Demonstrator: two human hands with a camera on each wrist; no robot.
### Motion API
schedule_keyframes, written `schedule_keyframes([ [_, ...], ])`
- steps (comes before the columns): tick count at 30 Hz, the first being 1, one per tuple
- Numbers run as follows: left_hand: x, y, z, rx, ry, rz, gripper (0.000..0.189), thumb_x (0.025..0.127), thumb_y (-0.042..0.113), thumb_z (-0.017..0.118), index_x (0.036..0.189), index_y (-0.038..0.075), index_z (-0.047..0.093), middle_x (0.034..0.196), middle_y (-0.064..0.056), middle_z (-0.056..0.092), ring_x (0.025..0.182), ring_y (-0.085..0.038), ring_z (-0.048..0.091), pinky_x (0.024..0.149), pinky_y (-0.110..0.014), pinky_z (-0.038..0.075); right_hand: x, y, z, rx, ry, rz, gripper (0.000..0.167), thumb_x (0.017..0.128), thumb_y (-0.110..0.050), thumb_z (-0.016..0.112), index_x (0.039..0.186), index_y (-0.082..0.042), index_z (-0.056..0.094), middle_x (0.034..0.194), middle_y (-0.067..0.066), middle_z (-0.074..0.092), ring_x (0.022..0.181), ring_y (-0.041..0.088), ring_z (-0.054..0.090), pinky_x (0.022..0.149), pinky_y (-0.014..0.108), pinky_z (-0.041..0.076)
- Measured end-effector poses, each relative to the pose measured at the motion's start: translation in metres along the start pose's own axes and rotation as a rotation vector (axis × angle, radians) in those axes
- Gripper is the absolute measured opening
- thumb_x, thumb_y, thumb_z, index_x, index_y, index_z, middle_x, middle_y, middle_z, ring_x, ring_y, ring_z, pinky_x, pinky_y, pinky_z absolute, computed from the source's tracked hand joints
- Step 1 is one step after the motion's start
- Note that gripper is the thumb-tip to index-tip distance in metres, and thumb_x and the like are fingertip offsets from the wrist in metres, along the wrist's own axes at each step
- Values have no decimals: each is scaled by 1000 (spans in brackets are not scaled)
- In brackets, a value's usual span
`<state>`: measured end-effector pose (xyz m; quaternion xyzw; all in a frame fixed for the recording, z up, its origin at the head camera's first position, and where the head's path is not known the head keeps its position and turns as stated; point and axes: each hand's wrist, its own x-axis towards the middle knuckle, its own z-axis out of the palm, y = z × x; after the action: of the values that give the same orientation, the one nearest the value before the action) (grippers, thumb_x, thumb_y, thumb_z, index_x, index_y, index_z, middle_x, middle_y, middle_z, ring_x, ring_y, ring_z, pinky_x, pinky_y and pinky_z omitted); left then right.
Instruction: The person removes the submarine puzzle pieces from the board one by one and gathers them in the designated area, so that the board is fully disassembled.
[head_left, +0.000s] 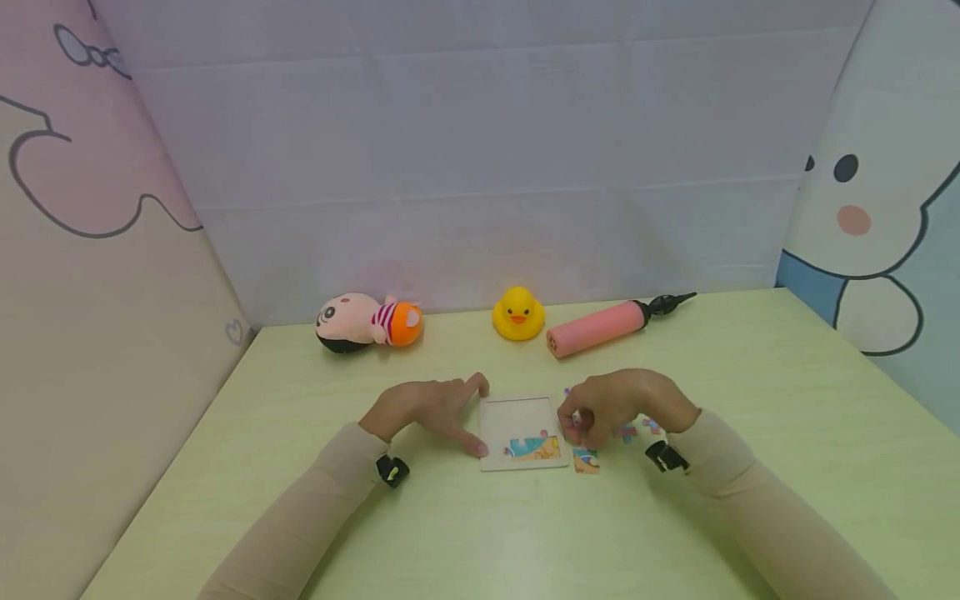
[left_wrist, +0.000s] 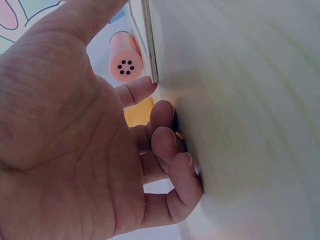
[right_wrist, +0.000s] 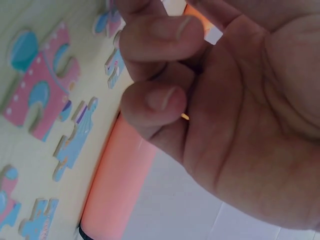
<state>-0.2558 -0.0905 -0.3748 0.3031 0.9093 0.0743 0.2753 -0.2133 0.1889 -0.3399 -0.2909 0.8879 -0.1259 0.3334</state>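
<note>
A shallow puzzle tray lies on the table, with a few joined puzzle pieces in its lower right part. My left hand braces the tray's left side, thumb at the near corner and index finger at the far one. In the left wrist view its other fingers bend down to the table. At the tray's right edge, my right hand pinches a puzzle piece mostly hidden by the fingers. Just below it lies a blue and orange puzzle piece.
Several loose puzzle pieces lie beside and beyond the right hand. Along the back stand a plush doll, a yellow rubber duck and a pink hand pump. A pale wall closes the far side.
</note>
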Motion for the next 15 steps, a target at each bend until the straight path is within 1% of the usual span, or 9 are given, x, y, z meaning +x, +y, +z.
schedule_keyframes([
  [9,1,1,1,1,4,-4,81,78,62,77,135,26,33,110,-2,53,100,-20,56,89,-40,43,3,1,1,-15,-10,7,17,87,-6,72,86,-20,63,77,-5,52,72,11,48,68,31,36],
  [15,1,1,1,2,5,-3,81,78,62,77,135,26,32,109,-2,53,99,-20,56,89,-40,43,3,2,0,-22,15,-2,17,86,-8,74,88,-21,62,81,-4,52,73,12,48,68,31,37],
])
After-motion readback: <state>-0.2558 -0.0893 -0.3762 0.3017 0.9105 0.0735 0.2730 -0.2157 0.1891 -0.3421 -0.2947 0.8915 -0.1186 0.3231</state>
